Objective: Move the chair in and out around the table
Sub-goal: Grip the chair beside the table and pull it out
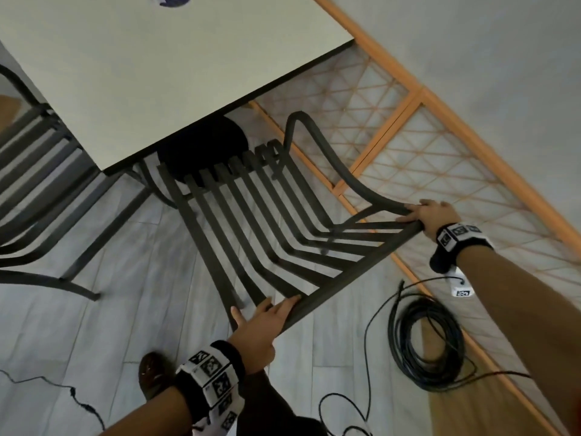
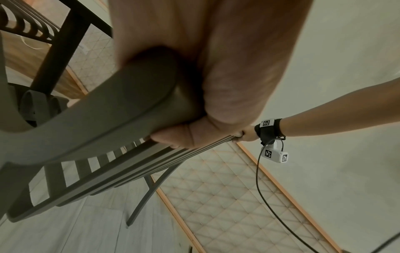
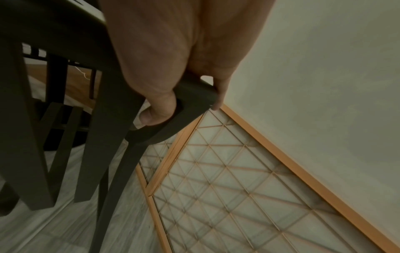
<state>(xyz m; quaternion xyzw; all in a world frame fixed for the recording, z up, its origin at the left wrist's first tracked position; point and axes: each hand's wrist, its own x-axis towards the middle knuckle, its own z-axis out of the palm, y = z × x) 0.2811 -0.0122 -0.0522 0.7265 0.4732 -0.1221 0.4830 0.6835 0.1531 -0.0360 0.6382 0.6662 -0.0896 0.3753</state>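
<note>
dark metal slatted chair [image 1: 267, 215] w/ curved armrests, long flat slats running from seat up into the backrest, straight top rail nearest the person. seat front is tucked partly under the pale table [image 1: 157, 67], just above the table's round black base [image 1: 204, 146]; chair stands on grey plank floor.

left hand [image 1: 261, 325]: fingers curled round the left corner of the top rail, thumb out to the side along the frame. left wrist view shows the fingers [image 2: 179, 138] wrapped under the rail and palm pressed on the bend where armrest meets back, so clamped on the chair, not apart. forearm comes up from below, wrist band w/ marker tags.

right hand [image 1: 427, 215]: grips the right corner where armrest meets top rail. right wrist view: thumb [image 3: 155, 113] hooked under the bar, fingers [image 3: 218, 92] over the far side, closed round it. right arm reaches out nearly straight from the lower right, black wrist strap w/ white tagged camera box.

both hands at opposite ends of the rail, well apart.

beyond the right fingers: lattice screen [image 1: 424, 158] w/ orange wood frame against the wall. below the right forearm: coiled black cable [image 1: 427, 341] on floor. left of the left fingers, past the table corner: second slatted chair [image 1: 41, 190]. near left wrist: brown shoe [image 1: 154, 372].
</note>
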